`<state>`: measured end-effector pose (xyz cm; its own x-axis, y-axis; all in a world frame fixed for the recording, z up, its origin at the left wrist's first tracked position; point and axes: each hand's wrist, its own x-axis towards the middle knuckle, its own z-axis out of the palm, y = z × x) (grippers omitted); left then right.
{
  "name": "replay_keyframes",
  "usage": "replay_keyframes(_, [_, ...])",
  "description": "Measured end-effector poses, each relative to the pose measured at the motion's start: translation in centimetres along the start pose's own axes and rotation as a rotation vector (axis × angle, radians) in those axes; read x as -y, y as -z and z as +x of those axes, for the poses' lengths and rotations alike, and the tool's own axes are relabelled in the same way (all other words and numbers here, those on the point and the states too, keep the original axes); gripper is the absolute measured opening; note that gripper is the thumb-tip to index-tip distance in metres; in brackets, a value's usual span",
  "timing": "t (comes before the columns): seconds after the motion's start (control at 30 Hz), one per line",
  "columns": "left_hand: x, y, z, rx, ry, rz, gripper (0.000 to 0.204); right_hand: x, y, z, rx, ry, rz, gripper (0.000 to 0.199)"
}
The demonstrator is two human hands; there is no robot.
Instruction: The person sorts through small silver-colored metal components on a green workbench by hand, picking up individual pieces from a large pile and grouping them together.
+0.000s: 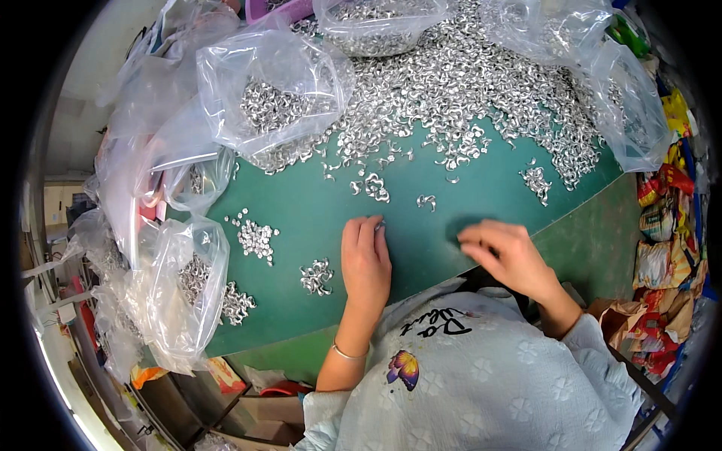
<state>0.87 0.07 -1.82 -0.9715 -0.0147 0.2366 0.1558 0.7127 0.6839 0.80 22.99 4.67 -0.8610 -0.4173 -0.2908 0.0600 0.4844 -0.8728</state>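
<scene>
On the green tabletop (421, 248), my left hand (366, 255) is closed, its fingertips pinching a small silver metal piece (380, 223), partly hidden by the fingers. To its right, my right hand (511, 255) is held over the table with fingers curled and thumb and index tips close together. Slight blur hides whether anything is between them. Left of my left hand is a little pile of curved silver pieces (317, 277); farther left lies a cluster of small rounder silver pieces (256, 240). A few curved pieces (426, 201) lie beyond my hands.
A broad heap of silver pieces (451, 83) covers the table's far side. Clear plastic bags (184, 293) holding pieces stand at the left, with another bag (628, 113) at the far right. A clear tub (380, 34) sits at the back beside a purple basket (278, 9).
</scene>
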Motion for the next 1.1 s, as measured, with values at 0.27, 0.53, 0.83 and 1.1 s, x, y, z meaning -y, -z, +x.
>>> replay_keyframes(0.27, [-1.5,0.1,0.6,0.146,-0.003,-0.245,0.026,-2.7,-2.8,7.5,-0.445,0.413,-0.461,0.014])
replay_keyframes(0.53, [-4.1,-1.7,2.3,0.170,-0.113,-0.022,0.038,-3.9,-0.7,5.4,-0.501,0.405,-0.507,0.013])
replay_keyframes(0.83, [-3.7,-2.9,1.3,0.222,-0.095,-0.014,0.030,-5.0,2.3,2.6,-0.727,0.214,-0.683,0.019])
replay_keyframes(1.1, [-3.7,-2.0,0.3,0.256,-0.214,0.199,0.045,-3.4,-1.4,6.9,-0.523,0.416,-0.606,0.025])
